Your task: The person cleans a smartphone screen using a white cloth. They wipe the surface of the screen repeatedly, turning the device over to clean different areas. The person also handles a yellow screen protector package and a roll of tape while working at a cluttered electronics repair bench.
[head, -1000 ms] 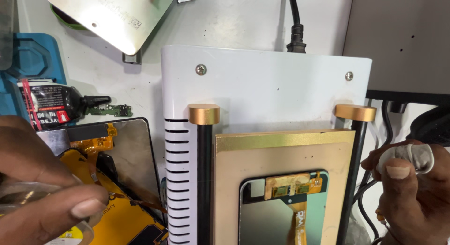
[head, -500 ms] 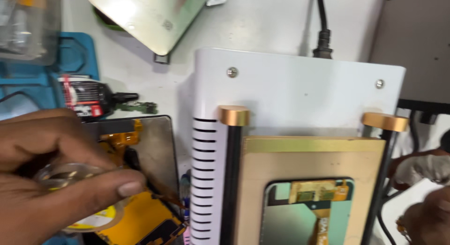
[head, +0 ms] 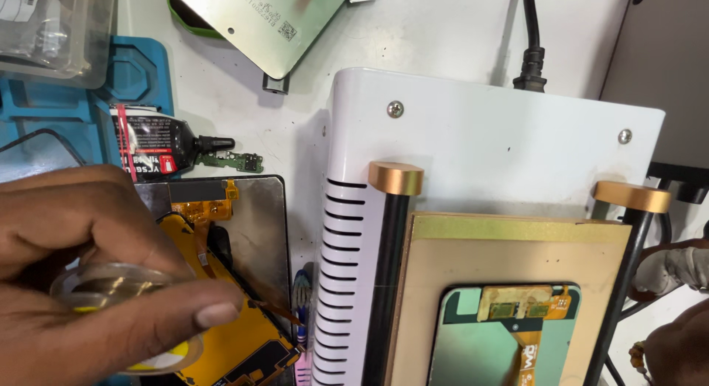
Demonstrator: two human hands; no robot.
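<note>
My left hand [head: 96,283] pinches a clear tape roll [head: 122,316] between thumb and fingers, at the near left, over the opened phone screen [head: 244,283] lying beside the white machine [head: 487,142]. My right hand [head: 679,349] sits at the near right edge, mostly cut off; I cannot tell its grip.

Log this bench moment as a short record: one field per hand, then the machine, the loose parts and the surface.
left hand: pinches a clear tape roll over an opened phone
right hand: at the frame's lower right edge, mostly cut off; grip cannot be told
machine: white housing, two brass-capped posts, tan plate holding a screen panel
loose parts: black glue bottle, small circuit board
surface: white bench, blue mat
</note>
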